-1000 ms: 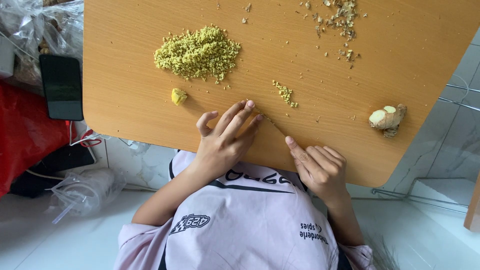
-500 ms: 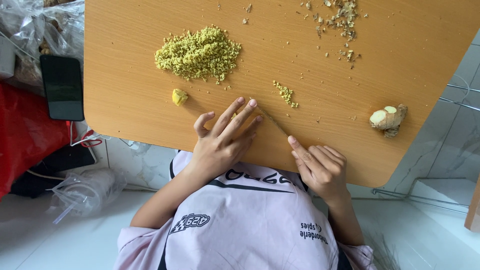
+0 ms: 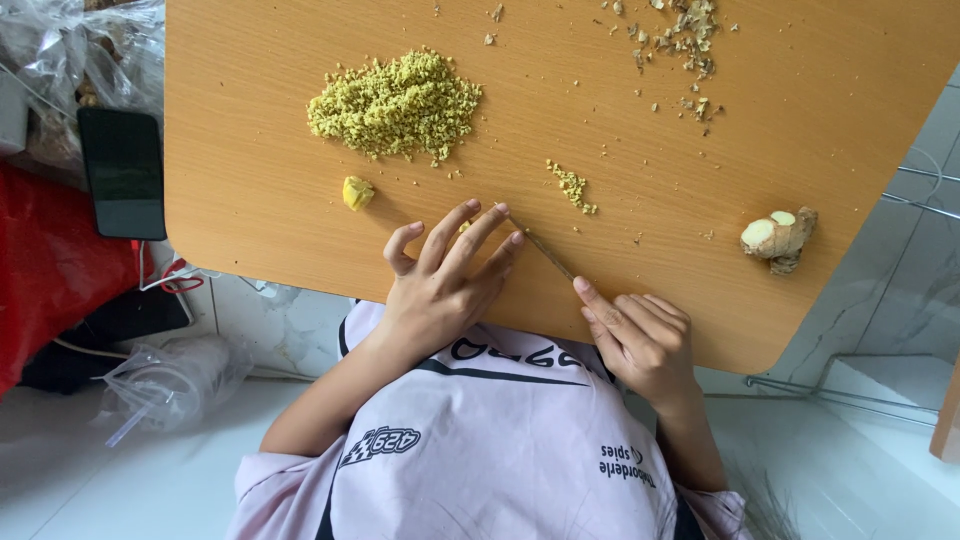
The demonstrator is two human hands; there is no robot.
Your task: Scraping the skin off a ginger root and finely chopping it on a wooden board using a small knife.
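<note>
While two hands, left hand, right hand, hold one knife, one minced pile, two ginger pieces.

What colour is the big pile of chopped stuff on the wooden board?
Pale yellow-green, the chopped pile; clearest in the head view.

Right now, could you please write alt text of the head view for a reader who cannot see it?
A person's left hand rests fingers-flat on a wooden table while the right hand holds a knife, blade edge-on. Above lie a pile of minced ginger, a small yellow chunk and, at right, a ginger root.
</note>
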